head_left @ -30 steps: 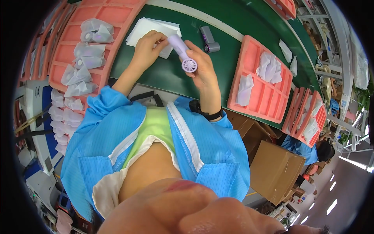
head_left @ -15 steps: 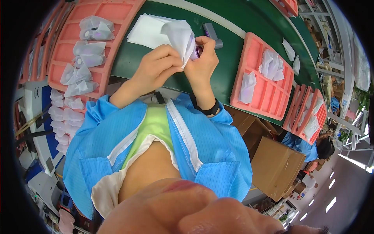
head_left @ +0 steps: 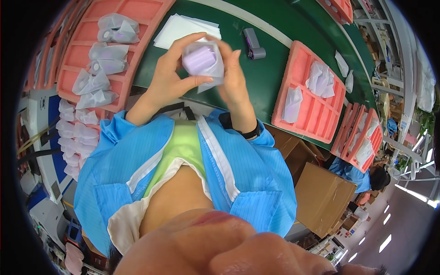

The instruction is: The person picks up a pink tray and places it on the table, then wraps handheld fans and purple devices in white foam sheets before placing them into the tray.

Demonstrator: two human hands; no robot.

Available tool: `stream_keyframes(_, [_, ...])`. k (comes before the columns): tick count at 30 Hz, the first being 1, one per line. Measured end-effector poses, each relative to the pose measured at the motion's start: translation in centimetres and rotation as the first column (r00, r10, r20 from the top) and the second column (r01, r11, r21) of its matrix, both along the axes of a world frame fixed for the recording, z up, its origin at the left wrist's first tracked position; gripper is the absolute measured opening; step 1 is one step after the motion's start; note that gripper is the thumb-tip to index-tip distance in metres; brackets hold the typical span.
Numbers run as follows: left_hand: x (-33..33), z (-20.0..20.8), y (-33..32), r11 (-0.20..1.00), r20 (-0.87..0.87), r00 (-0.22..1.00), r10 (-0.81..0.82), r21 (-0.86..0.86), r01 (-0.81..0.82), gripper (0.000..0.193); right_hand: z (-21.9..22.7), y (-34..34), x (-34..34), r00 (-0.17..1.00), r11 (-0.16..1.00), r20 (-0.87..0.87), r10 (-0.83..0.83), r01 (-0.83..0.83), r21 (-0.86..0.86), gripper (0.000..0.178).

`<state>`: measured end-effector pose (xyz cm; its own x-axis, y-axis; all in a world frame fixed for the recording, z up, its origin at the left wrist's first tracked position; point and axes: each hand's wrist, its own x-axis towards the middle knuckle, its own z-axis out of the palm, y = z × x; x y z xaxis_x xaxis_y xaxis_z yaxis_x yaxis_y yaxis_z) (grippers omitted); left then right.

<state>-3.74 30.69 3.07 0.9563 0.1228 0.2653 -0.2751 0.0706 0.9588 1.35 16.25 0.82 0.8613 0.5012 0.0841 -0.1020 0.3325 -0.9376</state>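
Note:
Between my hands, above the green table, is a lilac device in a thin white wrapper point(head_left: 201, 60), blurred by motion, so its exact kind is unclear. Fingers and thumb of my left hand point(head_left: 172, 75) clasp it from the left, the thumb running beneath its near side. My right hand point(head_left: 233, 79) curls round its right side, with the fingers partly hidden and the thumb pointing up. Just beyond my hands lies a stack of white sheets point(head_left: 176, 30). To their right rests a grey L-shaped device point(head_left: 253, 45), unwrapped.
A pink compartment tray point(head_left: 143, 41) on the left holds several white-wrapped items. Another pink tray point(head_left: 314, 120) on the right holds white-wrapped pieces. White wrappers point(head_left: 341, 63) lie beyond it. Cardboard boxes point(head_left: 324, 197) stand below right, near a person in blue point(head_left: 350, 174).
The wrapped device has turned and shifted left, its lilac end now facing up. My left hand has gone from pinching the wrapper's edge to clasping the bundle; my right has moved to its side.

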Motion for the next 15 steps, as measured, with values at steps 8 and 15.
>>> stream_keyframes(8, [-0.1, -1.0, 2.8, 0.607, 0.502, 0.851, 0.152, 0.632, -0.482, 0.027, -1.1, 1.0, -0.7, 0.995, 0.993, 0.035, 0.095, -0.092, -0.069, 0.063])
stream_keyframes(15, [-0.8, -1.9, 4.5, 0.901, -0.063, 0.994, -0.086, -0.431, 0.050, 0.015, 0.5, 1.0, -1.0, 0.912, 0.907, -0.218, 0.346, -0.385, -0.170, 0.064])
